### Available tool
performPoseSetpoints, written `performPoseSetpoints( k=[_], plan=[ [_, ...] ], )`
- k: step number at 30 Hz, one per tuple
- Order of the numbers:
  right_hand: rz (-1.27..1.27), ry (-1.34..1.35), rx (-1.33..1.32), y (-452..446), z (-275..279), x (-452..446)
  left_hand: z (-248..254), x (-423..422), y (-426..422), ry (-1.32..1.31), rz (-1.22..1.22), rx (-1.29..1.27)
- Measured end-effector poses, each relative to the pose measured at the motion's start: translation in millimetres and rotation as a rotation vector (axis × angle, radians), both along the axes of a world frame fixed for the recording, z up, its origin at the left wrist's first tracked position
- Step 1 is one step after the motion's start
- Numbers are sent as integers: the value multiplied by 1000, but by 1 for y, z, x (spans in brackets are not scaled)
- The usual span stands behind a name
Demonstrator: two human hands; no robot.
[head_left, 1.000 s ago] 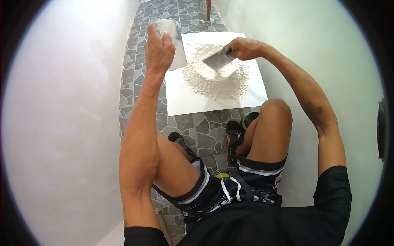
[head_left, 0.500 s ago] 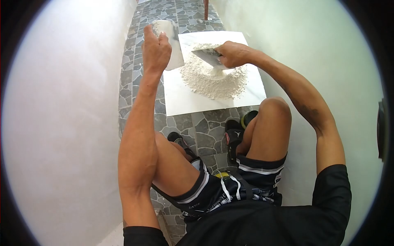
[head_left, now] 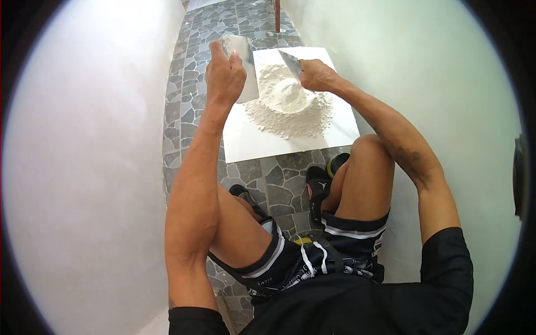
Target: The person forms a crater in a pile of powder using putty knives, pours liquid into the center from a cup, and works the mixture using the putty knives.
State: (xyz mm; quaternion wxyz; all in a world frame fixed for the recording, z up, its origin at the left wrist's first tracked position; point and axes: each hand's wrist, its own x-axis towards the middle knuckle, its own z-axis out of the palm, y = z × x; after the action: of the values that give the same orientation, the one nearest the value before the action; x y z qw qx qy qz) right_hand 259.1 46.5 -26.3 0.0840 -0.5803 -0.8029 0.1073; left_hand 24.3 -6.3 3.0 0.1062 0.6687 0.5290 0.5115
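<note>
Handle of blade (head_left: 290, 62) hidden by right hand (head_left: 317, 75), brown post (head_left: 277, 15) cropped above.

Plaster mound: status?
Left hand gripping flat trowel; right hand gripping scraper, over the far side. Powdery white mound heaped on white board. Nothing visible blocking it from the near side.

The single head view looks forward and steeply down from above the wearer's black shirt (head_left: 357, 304) (lower centre of the frame), close to the lap, with the white board (head_left: 245, 139) farther off at upper centre.
</note>
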Motion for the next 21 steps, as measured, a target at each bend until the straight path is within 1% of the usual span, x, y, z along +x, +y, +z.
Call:
performPoseSetpoints(
  k=[4, 5, 8, 9, 12, 15, 16, 19, 21],
  plan=[
    [127, 21, -72, -17, 6, -7, -2, 1, 1, 10, 5, -4],
    [180, -15, -79, -22, 12, -4, -3, 1, 2, 10, 6, -10],
    [117, 25, -116, -24, 24, 1, 0, 3, 0, -18, -8, -51],
    [98, 50, -87, -20, 24, 6, -1, 4, 2, -21, -12, -51],
    [-57, 578, -263, -12, 18, 14, -3, 14, 2, -23, -33, -79],
    [-105, 678, -229, -18, 18, 15, -5, 35, -1, 8, -91, -140],
    [-123, 709, -220, -20, 16, 14, -9, 44, -2, -2, -76, -202],
    [-176, 666, -146, -26, 15, 8, -16, 69, -4, 65, -139, -232],
    [-205, 672, -125, -27, 16, 4, -20, 89, -7, 95, -170, -180]
  ],
)
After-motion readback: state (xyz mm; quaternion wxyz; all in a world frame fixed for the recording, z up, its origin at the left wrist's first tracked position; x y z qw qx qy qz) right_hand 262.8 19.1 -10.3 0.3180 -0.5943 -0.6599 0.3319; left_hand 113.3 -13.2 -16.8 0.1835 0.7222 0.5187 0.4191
